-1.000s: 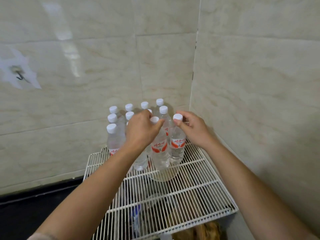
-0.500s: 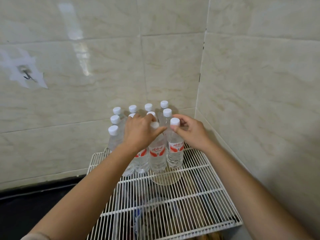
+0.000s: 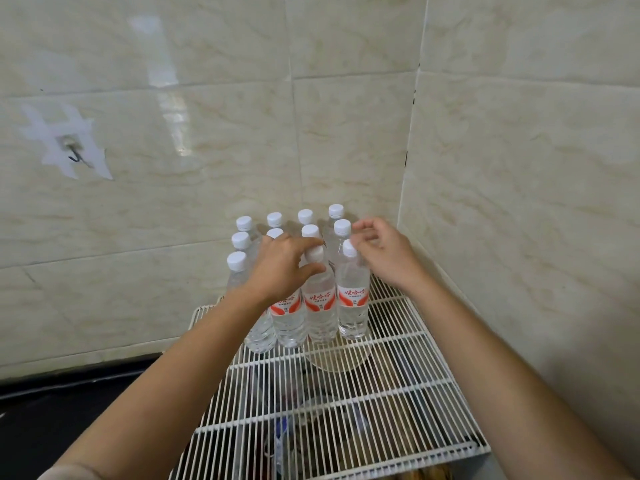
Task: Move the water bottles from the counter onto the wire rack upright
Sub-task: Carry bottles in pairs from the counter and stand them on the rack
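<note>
Bottles grouped at the rack's back corner

Capped clear plastic water bottles (image 3: 352, 299) stand upright in close rows on the white wire rack (image 3: 398, 382), against the tiled wall (image 3: 207, 133); the black counter (image 3: 69, 403) lies left, and what seems a bowl (image 3: 337, 358) sits beneath the wires.

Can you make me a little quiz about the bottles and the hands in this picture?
1. True or false: the water bottles on the wire rack stand upright.
2. What colour are the bottle caps?
3. Which hand touches the front right bottle: A the left hand, or B the right hand?

Key: 1 true. 2 white. 3 B; its fingers rest at that bottle's cap, while the left hand's fingers curl around the neighbouring bottle's neck.
</note>
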Available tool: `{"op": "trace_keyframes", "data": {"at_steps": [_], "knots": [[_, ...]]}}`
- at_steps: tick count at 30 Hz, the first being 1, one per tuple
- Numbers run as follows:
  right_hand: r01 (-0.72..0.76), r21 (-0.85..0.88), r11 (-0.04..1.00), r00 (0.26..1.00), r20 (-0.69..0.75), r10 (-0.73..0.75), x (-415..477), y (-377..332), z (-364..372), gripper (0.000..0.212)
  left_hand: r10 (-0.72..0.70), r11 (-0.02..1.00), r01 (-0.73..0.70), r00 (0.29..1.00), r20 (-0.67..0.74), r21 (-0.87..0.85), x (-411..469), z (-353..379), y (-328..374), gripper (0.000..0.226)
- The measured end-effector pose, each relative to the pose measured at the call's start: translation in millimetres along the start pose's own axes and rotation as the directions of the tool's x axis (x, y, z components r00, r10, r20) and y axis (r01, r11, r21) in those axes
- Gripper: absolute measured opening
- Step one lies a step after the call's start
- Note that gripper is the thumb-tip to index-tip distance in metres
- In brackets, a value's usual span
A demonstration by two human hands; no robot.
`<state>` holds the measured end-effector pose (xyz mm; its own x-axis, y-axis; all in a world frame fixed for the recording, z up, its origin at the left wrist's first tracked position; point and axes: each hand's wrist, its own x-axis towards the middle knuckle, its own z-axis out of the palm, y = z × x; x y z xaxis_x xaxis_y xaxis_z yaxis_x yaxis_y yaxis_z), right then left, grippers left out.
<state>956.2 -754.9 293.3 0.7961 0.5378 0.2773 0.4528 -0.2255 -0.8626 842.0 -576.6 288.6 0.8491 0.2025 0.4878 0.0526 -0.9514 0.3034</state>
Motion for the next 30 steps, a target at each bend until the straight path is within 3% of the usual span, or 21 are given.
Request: {"op": "trace_keyframes", "data": {"at_steps": [5, 13, 17, 20, 25, 28, 30], "knots": [[0.121, -0.165, 0.979, 0.99, -0.05, -0.13, -13.7, 6.8, 14.4, 0.03, 0.008, 1.0, -0.007, 0.999, -0.049, 0.014, -3.5, 1.6, 0.7, 0.047], [0.093, -0.218, 0.971, 0.995, 0.066, -0.081, -11.8, 2.2, 13.3, 0.031, -0.028, 0.998, 0.029, 0.999, -0.026, 0.057, -5.1, 1.5, 4.2, 0.049], [0.083, -0.199, 0.977, 0.995, 0.07, -0.07, -12.7, 1.0, 8.3, 0.033, -0.008, 0.993, 0.001, 0.998, 0.06, 0.115, -7.3, -4.4, 3.9, 0.052], [0.153, -0.315, 0.937, 0.988, 0.027, -0.152, -6.6, -6.7, -0.7, 0.042, 0.028, 0.985, -0.025, 0.999, -0.02, 0.172, -10.2, -25.2, 0.9, 0.054], [0.291, -0.499, 0.816, 0.913, -0.11, -0.393, -4.0, -24.3, 8.5, 0.05, -0.057, 0.929, 0.177, 0.936, -0.348, 0.325, -37.2, -67.5, -5.5, 0.053], [0.366, -0.536, 0.761, 0.854, -0.133, -0.504, -17.8, -22.0, 46.1, 0.057, -0.161, 0.867, 0.315, 0.911, -0.38, 0.386, -84.4, -72.7, -17.1, 0.063], [0.426, -0.542, 0.724, 0.847, -0.041, -0.529, -30.4, -20.6, 80.1, 0.062, -0.247, 0.826, 0.382, 0.906, -0.345, 0.413, -122.7, -73.4, -25.8, 0.068]]}}
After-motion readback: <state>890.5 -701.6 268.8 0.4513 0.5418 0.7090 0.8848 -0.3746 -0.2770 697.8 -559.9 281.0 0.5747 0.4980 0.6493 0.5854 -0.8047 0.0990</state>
